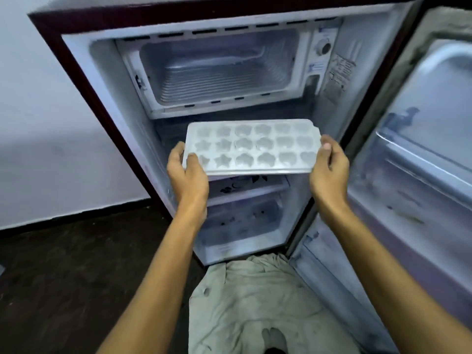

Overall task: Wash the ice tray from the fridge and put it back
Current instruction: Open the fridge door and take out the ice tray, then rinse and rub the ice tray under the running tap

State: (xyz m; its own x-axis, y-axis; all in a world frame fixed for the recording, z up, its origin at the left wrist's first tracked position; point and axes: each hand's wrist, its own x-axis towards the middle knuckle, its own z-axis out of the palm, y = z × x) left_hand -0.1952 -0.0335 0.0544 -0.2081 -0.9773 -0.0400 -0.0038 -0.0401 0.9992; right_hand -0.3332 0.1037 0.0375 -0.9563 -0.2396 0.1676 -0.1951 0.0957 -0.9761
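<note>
Head view: ice tray (251, 146) held level in front of open fridge (107, 103), just below freezer compartment (217, 72), cavities facing up. Tray's left end gripped by left hand (186, 172), thumb laid over near corner, fingers hidden beneath. Right end pinched by right hand (329, 169), thumb seen on rim. Both grips closed on tray. Fridge door (421, 149) swung open at fridge's right. Crumpled cloth (255, 297) spread on floor at fridge's base.
</note>
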